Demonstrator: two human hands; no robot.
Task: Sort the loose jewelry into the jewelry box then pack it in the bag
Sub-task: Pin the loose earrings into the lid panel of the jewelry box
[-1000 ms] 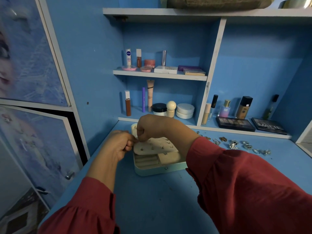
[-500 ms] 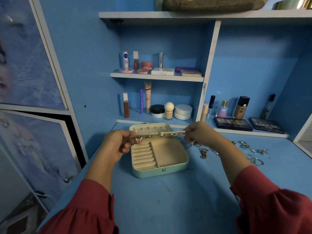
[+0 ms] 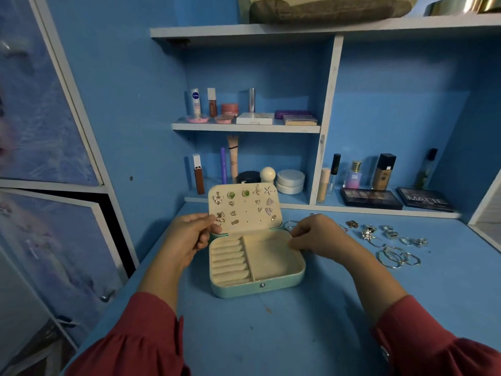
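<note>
The jewelry box (image 3: pixel 257 263) sits open on the blue desk (image 3: pixel 271 335), snap button toward the person, so both compartments face upward for loading. The left hand (image 3: pixel 189 240) pinches the lower left edge of the earring panel (image 3: pixel 244 207) and holds it upright, likely to keep the studs pinned there in view and out of the tray's way. The tray below has ring rolls on the left and a plain compartment on the right; neither appears to hold anything. The right hand (image 3: pixel 314 237) rests at the box's right rim with fingers curled, and it seems to grip a thin silver piece, though the knuckles cover it and I cannot tell for sure.

The loose jewelry (image 3: pixel 390 242) still to be sorted lies in a scatter on the desk to the right of the box: rings, small charms and thin hoops, well apart from the tray. A silver loop just behind the right hand is partly hidden. A brownish pouch (image 3: pixel 325 8) on the top shelf may be the bag, but it is cut off by the frame. Both sleeves (image 3: pixel 135 340) run out of the bottom edge.
</note>
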